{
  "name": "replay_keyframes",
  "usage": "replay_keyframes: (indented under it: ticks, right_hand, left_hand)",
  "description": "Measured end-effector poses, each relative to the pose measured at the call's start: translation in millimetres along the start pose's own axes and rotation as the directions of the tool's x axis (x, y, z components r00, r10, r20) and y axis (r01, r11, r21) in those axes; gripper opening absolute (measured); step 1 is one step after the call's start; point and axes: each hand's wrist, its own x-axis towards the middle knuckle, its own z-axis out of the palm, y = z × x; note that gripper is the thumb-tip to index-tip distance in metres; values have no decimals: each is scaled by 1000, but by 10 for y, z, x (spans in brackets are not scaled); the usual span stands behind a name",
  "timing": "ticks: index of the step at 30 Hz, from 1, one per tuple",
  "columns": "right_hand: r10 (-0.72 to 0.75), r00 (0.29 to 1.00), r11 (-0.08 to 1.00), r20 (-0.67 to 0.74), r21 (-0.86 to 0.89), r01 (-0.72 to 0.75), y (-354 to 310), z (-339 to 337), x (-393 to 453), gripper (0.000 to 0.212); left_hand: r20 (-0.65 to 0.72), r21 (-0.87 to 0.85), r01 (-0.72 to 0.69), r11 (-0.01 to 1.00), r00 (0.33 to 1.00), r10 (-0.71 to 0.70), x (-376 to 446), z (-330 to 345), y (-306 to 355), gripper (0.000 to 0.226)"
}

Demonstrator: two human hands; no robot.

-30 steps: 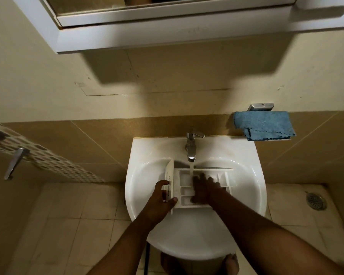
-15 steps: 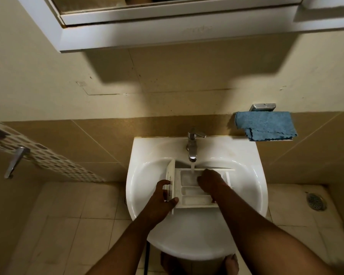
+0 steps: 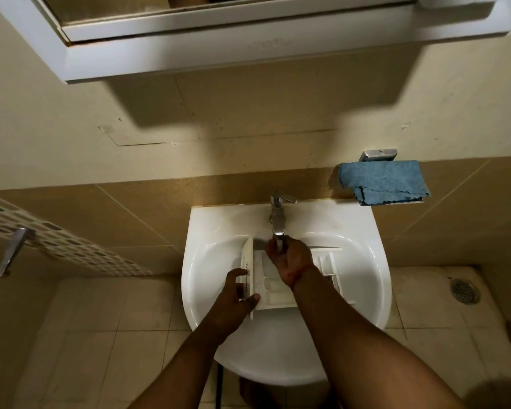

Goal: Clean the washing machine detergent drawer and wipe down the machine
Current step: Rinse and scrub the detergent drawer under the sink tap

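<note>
My left hand reaches into the sink, fingers gripping the front panel of the detergent drawer lying in the basin. My right hand arches above it, fingers curled around the faucet spout. A blue cloth hangs far right.

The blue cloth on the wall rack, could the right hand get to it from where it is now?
Probably yes: the right hand is up at the tap spout, and nothing stands between it and the blue cloth.
</note>
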Motion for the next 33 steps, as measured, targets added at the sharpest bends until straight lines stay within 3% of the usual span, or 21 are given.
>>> replay_keyframes:
  ticks: [3, 7, 8, 11, 13, 16, 17, 19, 20, 22, 24, 27, 30, 33]
  right_hand:
    - [-230, 972, 949, -50, -232, 213, 6, 32, 29, 31]
    - [-472, 872, 796, 130, -363, 485, 136, 223, -142, 26]
    - [-490, 845, 806, 215, -256, 533, 232, 299, -198, 38]
    - [-578, 734, 617, 356, -397, 679, 613, 417, -294, 78]
    - [-585, 714, 553, 385, -455, 698, 813, 368, -404, 81]
    - [-695, 590, 381, 411, -485, 787, 963, 199, -423, 70]
    - [-701, 599, 373, 387, -517, 771, 994, 134, -387, 60]
    - [-592, 758, 508, 272, -605, 614, 913, -57, -339, 35]
    - [-469, 853, 570, 228, -659, 490, 847, -122, -314, 32]
    - [-258, 937, 520, 237, -783, 342, 712, -126, -227, 40]
    - [-157, 944, 605, 289, -728, 323, 519, 0, -171, 41]
    - [-191, 867, 782, 461, -462, 418, 365, 154, -140, 33]
    - [-150, 814, 659, 561, -557, 505, 538, -114, 8, 44]
    - [54, 883, 549, 466, -752, 364, 732, -403, 170, 56]
  left_hand:
    - [3, 0, -6, 1000, 1000, 6, -14, 5, -3, 54]
    - [-5, -22, -38, 999, 999, 37, -18, 0, -4, 53]
    - [-8, -21, -46, 999, 999, 46, -13, 4, -7, 54]
    - [-20, -13, -41, 999, 999, 40, -17, 18, -15, 57]
    - [-26, -23, -26, 999, 999, 25, -17, 28, -37, 59]
    - [-43, -6, -15, 1000, 999, 15, -5, 24, -56, 57]
    - [-42, -10, -16, 1000, 999, 16, -2, 22, -54, 55]
    - [-28, -19, -21, 1000, 999, 21, -4, 21, -36, 53]
    - [-25, -22, -23, 1000, 999, 22, -4, 15, -28, 52]
    - [-25, -22, -23, 999, 999, 22, -14, 6, -18, 51]
    - [-29, -20, -29, 999, 999, 28, -21, -1, -26, 52]
    - [-28, -22, -41, 999, 999, 41, -25, 2, -30, 53]
    - [-30, -24, -31, 999, 999, 30, -28, 23, -23, 53]
    - [-37, -49, -32, 998, 999, 31, -39, 26, -30, 50]
